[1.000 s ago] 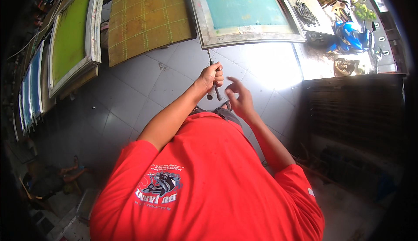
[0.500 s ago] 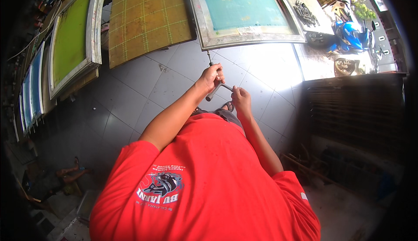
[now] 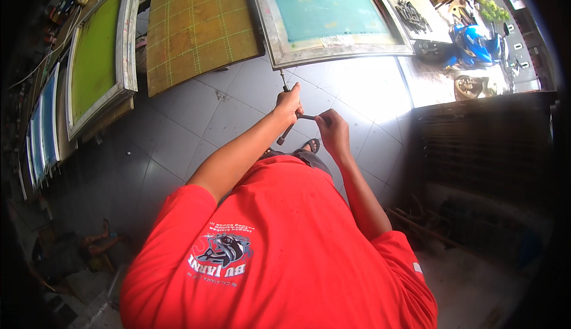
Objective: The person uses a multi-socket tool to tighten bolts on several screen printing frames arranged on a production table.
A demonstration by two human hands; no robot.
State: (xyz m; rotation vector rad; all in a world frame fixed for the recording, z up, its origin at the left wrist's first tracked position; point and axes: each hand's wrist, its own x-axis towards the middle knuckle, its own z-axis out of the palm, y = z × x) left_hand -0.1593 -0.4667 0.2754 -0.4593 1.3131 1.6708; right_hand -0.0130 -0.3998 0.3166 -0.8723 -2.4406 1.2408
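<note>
Metal wrench [image 3: 287, 131]: long axis slanted, lower end pointing down-left.

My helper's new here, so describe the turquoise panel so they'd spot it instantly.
From the grey tiled floor, look past the left hand toward the top. Right of the brown gridded board is the turquoise panel in a pale frame. Unlike its neighbours, it shows yellowish flower-like marks.

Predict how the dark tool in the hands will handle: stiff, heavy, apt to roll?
The dark tool is probably stiff: its side bar runs straight between the left hand and right hand. It may be heavy for its size, as it looks like metal. Laid down, it likely wouldn't roll far, since that bar juts sideways.
</note>
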